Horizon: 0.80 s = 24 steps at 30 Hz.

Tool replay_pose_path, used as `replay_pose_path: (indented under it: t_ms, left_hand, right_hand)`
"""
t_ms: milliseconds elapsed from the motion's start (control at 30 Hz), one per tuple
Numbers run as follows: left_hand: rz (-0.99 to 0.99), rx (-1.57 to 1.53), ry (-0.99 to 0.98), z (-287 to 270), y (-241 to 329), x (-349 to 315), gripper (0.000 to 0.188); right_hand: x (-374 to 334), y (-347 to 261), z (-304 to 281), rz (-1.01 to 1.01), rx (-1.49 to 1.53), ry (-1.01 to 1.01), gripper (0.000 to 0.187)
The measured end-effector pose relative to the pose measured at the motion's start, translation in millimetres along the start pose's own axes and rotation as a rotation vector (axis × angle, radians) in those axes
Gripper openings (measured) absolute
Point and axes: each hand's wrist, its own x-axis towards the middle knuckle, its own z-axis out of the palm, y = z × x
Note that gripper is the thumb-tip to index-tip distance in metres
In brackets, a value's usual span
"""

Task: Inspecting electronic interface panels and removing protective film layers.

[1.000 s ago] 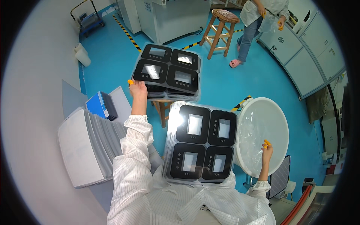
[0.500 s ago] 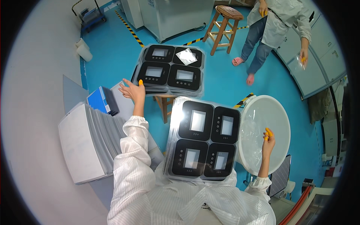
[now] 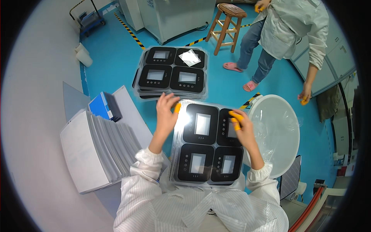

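Stacked black four-panel sheets [image 3: 211, 144] lie close before the wearer's striped smock [image 3: 174, 207], apparently for easy reach. The left hand [image 3: 167, 114], loosely spread, hangs empty by their far-left corner; the right hand [image 3: 243, 127] curls over one panel [image 3: 230, 132], its grip unclear. Beyond: white tub [image 3: 286, 150], second stack [image 3: 172, 69], blue floor [image 3: 116, 69], co-worker [image 3: 279, 33], wooden stool [image 3: 232, 11].

A bright-blue floor [image 3: 112, 65] spreads before me, meeting a plain off-white wall [image 3: 34, 96] on the left. Yellow-and-black striped tape [image 3: 129, 31] marks the floor near a big, boxy pale-grey metal cabinet [image 3: 181, 19], and a wooden stool with a round seat [image 3: 232, 10] stands close by. Far left I see a blue flatbed trolley [image 3: 92, 24]; white cylindrical rolls [image 3: 83, 56] rest by the wall. Light-grey cupboards [image 3: 342, 62] line the right side.
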Motion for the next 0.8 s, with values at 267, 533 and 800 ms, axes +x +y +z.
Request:
replay_pose_path:
  t_ms: [267, 533, 800]
  left_hand:
    - [-0.018, 0.151, -0.132, 13, 31, -41, 0.047]
    - [-0.07, 0.119, -0.12, 16, 24, -46, 0.049]
    - [-0.06, 0.122, -0.122, 17, 29, -45, 0.05]
  right_hand:
    - [56, -16, 82, -0.236, -0.259, -0.235, 0.043]
    - [43, -11, 99, -0.35, -0.48, -0.27, 0.041]
    - [65, 2, 92, -0.31, -0.453, -0.135, 0.037]
